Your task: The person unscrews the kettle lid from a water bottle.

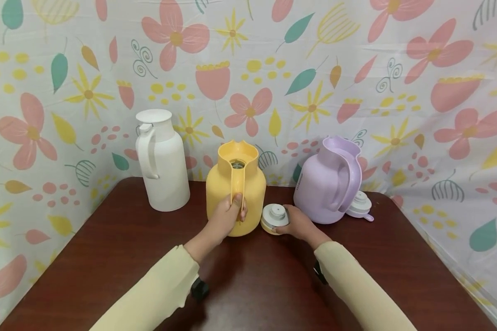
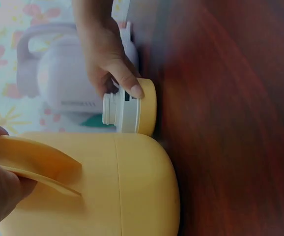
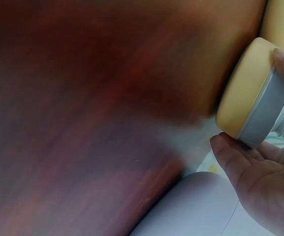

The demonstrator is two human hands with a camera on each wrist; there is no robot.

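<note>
A yellow thermos jug (image 1: 252, 193) stands upright and uncapped on the table, its spout facing the wall. My left hand (image 1: 227, 216) grips its handle, thumb on top. Beside the jug's right side lies its lid (image 2: 128, 115), yellow rim down and the white threaded plug up. My right hand (image 1: 301, 224) holds this lid between thumb and fingers. In the right wrist view the thumb is on one side of the lid (image 3: 245, 91) and the fingers are on the other.
A closed white thermos jug (image 1: 167, 170) stands at the back left. To the right is a lilac thermos jug (image 1: 314, 186) without its lid, and a white lid with a lilac tab (image 1: 359, 206) lies behind it. A flowered cloth (image 1: 248, 46) hangs behind the dark table (image 1: 120, 257).
</note>
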